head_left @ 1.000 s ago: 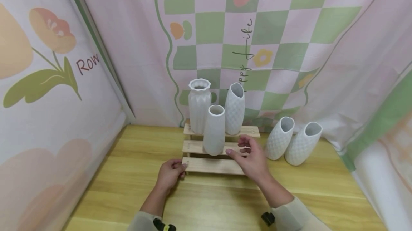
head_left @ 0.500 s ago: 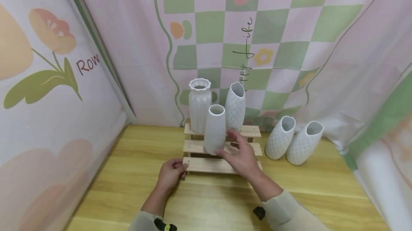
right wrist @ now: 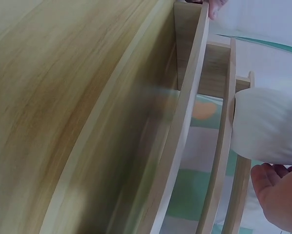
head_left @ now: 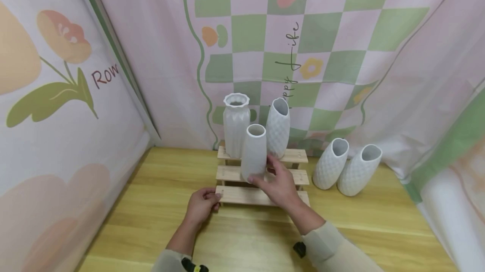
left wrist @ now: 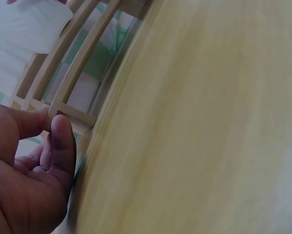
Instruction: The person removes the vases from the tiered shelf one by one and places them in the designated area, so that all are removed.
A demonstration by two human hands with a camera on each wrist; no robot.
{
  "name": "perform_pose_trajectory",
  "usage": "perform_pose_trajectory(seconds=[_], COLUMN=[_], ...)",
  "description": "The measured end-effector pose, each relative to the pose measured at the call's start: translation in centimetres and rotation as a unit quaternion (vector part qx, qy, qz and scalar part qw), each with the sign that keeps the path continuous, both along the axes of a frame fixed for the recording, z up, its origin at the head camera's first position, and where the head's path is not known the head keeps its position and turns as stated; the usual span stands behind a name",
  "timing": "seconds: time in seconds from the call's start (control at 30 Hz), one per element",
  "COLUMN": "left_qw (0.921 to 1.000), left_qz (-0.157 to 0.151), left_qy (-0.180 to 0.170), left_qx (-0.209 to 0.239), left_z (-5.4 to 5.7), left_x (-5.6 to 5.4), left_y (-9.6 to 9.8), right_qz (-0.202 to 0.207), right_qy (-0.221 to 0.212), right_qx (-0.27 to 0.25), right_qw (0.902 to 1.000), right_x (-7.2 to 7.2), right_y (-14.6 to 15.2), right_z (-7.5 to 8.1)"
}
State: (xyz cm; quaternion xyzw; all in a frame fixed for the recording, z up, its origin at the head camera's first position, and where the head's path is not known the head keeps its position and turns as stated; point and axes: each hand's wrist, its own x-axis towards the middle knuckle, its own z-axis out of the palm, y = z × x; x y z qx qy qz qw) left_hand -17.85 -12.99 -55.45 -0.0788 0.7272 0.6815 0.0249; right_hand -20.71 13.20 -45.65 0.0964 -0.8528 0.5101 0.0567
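Observation:
A smooth white vase (head_left: 254,154) stands upright on the middle step of a three-step wooden rack (head_left: 246,196). My right hand (head_left: 281,185) grips its lower part from the right, thumb across the front and fingers at the far side. The right wrist view shows the vase's base (right wrist: 265,127) on the slat, with fingers (right wrist: 264,178) right at its side. At the rack's front left corner, my left hand (head_left: 201,205) pinches the end of the lowest slat; thumb and forefinger around that end show in the left wrist view (left wrist: 60,141).
On the top step stand a white vase with a scalloped rim (head_left: 236,131) and a diamond-patterned vase (head_left: 278,129). Two more patterned vases, one (head_left: 331,164) beside the other (head_left: 359,171), stand on the wooden table (head_left: 242,242) right of the rack. A printed curtain (head_left: 250,32) hangs behind.
My right hand has moved left from beside the smooth vase and closed around its lower part. The left hand keeps its hold on the rack corner.

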Motion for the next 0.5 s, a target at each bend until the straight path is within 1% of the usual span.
perform_pose_trajectory(seconds=[0.27, 0.37, 0.5], left_qw=[0.9999, 0.9999, 0.9999], left_qz=[0.007, 0.008, 0.006], left_qy=[-0.012, -0.014, -0.007], left_qx=[0.003, 0.004, 0.006], left_z=[-0.05, -0.04, -0.02], left_x=[-0.08, -0.05, 0.03], left_y=[0.06, 0.06, 0.04], right_qz=[-0.014, -0.014, -0.015], right_qy=[-0.015, -0.004, 0.018], right_qx=[0.008, 0.002, -0.008], right_qw=[0.9998, 0.9999, 0.9997], right_x=[-0.27, -0.40, -0.53], right_y=[-0.31, -0.39, -0.48], right_z=[-0.09, -0.29, -0.61])
